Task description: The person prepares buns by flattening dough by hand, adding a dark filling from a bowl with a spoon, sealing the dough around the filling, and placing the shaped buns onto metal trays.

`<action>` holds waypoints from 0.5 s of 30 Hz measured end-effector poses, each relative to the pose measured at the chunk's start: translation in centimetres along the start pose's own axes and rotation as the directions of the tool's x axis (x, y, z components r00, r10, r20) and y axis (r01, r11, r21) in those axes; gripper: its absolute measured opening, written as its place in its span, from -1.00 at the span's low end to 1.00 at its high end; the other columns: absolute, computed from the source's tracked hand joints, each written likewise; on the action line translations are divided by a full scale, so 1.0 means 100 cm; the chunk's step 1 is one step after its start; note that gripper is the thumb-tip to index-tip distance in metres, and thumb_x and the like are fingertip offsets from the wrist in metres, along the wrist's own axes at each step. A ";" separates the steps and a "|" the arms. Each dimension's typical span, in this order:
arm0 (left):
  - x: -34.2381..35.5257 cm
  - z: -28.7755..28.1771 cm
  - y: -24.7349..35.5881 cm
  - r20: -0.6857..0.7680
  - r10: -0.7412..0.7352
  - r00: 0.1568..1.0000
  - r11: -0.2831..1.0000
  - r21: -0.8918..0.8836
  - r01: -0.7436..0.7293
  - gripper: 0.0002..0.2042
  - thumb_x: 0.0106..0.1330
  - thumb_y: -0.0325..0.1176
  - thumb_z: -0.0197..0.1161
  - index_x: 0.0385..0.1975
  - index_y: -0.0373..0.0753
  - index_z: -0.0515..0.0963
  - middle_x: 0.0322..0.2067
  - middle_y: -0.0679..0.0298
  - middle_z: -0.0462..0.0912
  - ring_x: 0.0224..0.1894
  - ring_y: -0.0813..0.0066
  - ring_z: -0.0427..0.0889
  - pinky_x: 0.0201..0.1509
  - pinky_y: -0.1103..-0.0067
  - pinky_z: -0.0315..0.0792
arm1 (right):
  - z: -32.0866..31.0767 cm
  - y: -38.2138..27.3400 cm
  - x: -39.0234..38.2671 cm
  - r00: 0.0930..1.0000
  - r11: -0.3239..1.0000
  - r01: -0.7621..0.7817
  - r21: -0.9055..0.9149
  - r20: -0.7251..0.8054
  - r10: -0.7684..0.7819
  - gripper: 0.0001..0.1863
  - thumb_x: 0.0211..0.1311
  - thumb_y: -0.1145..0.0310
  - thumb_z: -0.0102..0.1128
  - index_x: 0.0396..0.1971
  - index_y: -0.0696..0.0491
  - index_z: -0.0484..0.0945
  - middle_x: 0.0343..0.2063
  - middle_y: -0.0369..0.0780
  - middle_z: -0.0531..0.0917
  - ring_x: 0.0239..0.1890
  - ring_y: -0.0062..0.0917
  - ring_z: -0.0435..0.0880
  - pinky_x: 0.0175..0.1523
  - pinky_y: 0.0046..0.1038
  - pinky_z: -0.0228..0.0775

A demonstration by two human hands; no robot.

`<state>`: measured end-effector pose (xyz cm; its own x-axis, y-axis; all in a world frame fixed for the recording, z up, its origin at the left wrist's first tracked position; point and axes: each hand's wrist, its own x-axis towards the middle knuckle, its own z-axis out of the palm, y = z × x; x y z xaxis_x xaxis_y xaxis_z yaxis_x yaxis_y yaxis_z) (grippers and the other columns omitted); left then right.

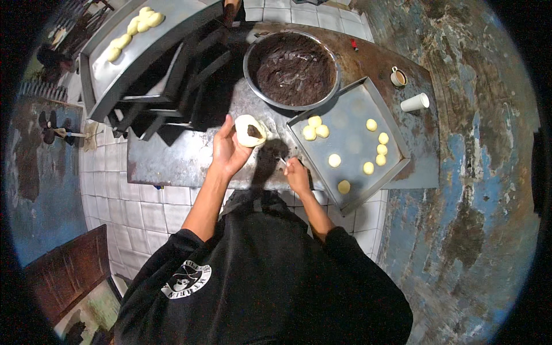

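Note:
A flattened round of pale yellow dough [244,126] rests on the fingers of my left hand [226,154]. On the dough sits a lump of dark brown filling [253,131]. My right hand [297,176] is closed around a thin, light-coloured utensil [282,160] over the table's front part; its exact kind is too small to make out. Beyond both hands stands a wide metal bowl [248,73] of dark crumbly filling [293,77]. Right of my right hand lies a metal tray [351,135] with several dough balls [334,160] spread across it.
At the left, stacked metal trays [183,86] rise above the worn metal table [167,161]; the top one carries more dough balls [133,27]. A cup with brown drink [398,76] and a white cup [415,102] on its side stand near the right edge. A small red object [354,43] lies behind.

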<state>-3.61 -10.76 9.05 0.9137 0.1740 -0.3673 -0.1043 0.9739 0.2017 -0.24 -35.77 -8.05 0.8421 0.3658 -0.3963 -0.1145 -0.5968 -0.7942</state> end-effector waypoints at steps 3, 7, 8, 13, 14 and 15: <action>-0.027 0.001 -0.004 0.008 -0.122 0.992 0.991 0.057 0.121 -0.28 0.46 0.17 0.09 0.19 -0.52 0.37 0.15 -0.05 0.58 0.19 0.12 0.59 0.39 0.23 0.38 | -0.015 -0.067 -0.003 0.973 0.893 0.218 -0.395 0.013 -0.231 -0.80 0.42 0.33 0.11 -0.16 0.15 0.57 -0.08 0.00 0.68 0.05 -0.06 0.60 0.10 -0.21 0.44; -0.053 -0.005 -0.016 -0.036 -0.147 0.989 0.971 0.186 0.151 -0.38 0.50 0.08 0.07 0.19 -0.46 0.39 0.13 0.00 0.60 0.14 0.19 0.62 0.33 0.30 0.43 | -0.014 -0.153 -0.018 0.936 0.807 0.271 0.525 0.053 -0.349 -0.59 0.47 0.23 0.08 0.20 0.11 0.49 0.07 -0.13 0.65 0.20 -0.37 0.59 0.26 -0.33 0.39; -0.057 -0.020 -0.013 -0.036 -0.135 0.990 0.974 0.177 0.139 -0.38 0.50 0.08 0.07 0.19 -0.46 0.39 0.13 0.00 0.60 0.14 0.19 0.62 0.33 0.30 0.43 | -0.023 -0.173 -0.029 0.891 0.696 -0.047 0.717 0.345 -0.296 -0.52 0.43 0.27 0.15 0.28 0.09 0.41 0.12 -0.18 0.61 0.22 -0.43 0.56 0.30 -0.36 0.37; -0.068 -0.032 -0.002 -0.176 -0.122 0.977 0.797 0.569 0.202 -0.60 0.34 -0.41 0.11 0.16 -0.38 0.50 0.04 0.10 0.63 0.04 0.35 0.62 0.17 0.45 0.49 | -0.031 -0.154 -0.035 0.780 0.823 0.020 0.568 0.507 -0.368 -0.12 -0.03 0.69 0.41 0.38 0.07 0.28 0.19 -0.18 0.54 0.25 -0.35 0.52 0.33 -0.35 0.38; -0.072 -0.029 0.000 -0.147 -0.128 0.981 0.749 0.634 0.192 -0.60 0.32 -0.49 0.08 0.16 -0.42 0.49 0.01 0.11 0.64 0.07 0.36 0.61 0.18 0.46 0.49 | -0.029 -0.152 -0.037 0.777 0.827 0.025 0.562 0.510 -0.370 -0.12 -0.03 0.69 0.41 0.38 0.07 0.28 0.19 -0.18 0.54 0.25 -0.35 0.52 0.33 -0.35 0.38; -0.075 -0.042 0.005 -0.142 -0.102 0.985 0.773 0.612 0.168 -0.55 0.24 -0.65 0.10 0.18 -0.45 0.48 0.01 0.12 0.63 0.07 0.36 0.60 0.22 0.46 0.48 | -0.028 -0.158 -0.045 0.793 0.873 0.347 0.344 0.389 -0.469 -0.11 -0.05 0.68 0.41 0.38 0.08 0.27 0.20 -0.12 0.53 0.27 -0.26 0.51 0.32 -0.33 0.39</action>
<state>-12.18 -10.96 8.10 0.8545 0.0930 -0.5111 0.3134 0.6924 0.6499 -0.79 -29.99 7.54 0.5167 0.8475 -0.1210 0.0116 -0.1483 -0.9889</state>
